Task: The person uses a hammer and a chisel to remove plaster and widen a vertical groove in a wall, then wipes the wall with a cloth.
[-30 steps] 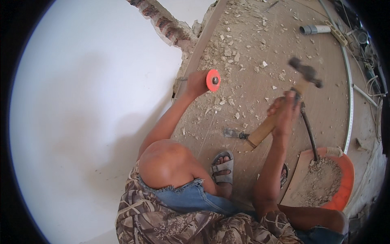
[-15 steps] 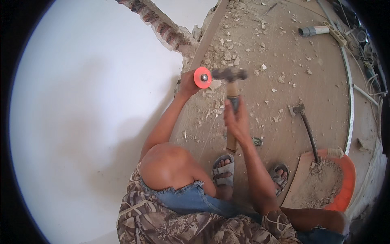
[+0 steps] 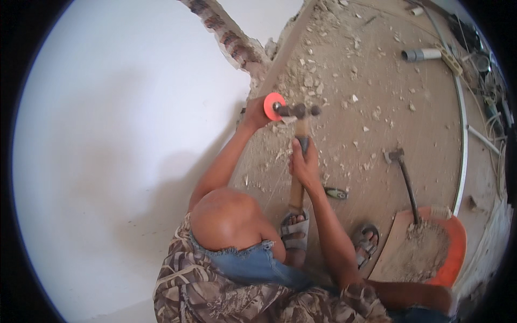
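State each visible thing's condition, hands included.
Left hand: closed around the guarded chisel
Guarded chisel: held
Right hand: gripping the hammer
Hammer: held, head at the chisel's end, contact unclear
Orange scoop: holding rubble
Hatchet: unheld, handle end at the scoop
Green-handled tool: lying unheld
White wall: broken open in a channel
Floor: strewn with rubble
Sandals: worn

I get bright, diffuse light, soft shadows on the white wall (image 3: 81, 177) at frame left, slight blur on the hammer (image 3: 295, 111) mid-frame, and fisheye bending toward blackened corners.
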Demonstrator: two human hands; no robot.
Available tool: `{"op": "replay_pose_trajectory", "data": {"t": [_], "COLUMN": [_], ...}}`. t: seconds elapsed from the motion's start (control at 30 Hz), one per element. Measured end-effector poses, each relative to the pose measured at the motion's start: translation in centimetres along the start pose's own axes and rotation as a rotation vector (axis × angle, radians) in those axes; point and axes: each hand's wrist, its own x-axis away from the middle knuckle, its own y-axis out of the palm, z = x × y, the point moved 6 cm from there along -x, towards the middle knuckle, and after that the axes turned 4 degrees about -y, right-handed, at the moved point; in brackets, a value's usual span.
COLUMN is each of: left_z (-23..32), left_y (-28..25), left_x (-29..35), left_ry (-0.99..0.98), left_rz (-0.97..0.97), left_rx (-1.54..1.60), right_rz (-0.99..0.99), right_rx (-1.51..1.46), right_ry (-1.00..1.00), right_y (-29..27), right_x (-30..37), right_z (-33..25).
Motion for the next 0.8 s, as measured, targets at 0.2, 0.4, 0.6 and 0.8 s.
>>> {"op": "replay_pose_trajectory", "data": {"t": [0.2, 0.4, 0.6, 0.8], "left_z": [5.0, 2.6, 0.1, 1.0], "left_y": [3.8, 3.8, 4.0, 2.4], "left_x": [2.8, 0.9, 1.4, 1.1], "left_ry": [-0.033, 0.065, 0.056, 0.053], "left_rz": [-0.180, -0.110, -0.091, -0.067], "left_rx": [-0.119, -0.098, -0.137, -0.036], "right_rz": [0.089, 0.163, 0.323, 0.433], "right_rx": [-0.299, -0.372, -0.458, -0.557], "right_ry": [0.131, 0.109, -0.018, -0.083], "right_y": [-4.0, -6.1, -7.6, -8.3], "right_x": [1.4, 1.6, 2.2, 2.8], "right_z": [0.3, -2.5, -5.7, -7.1]}}
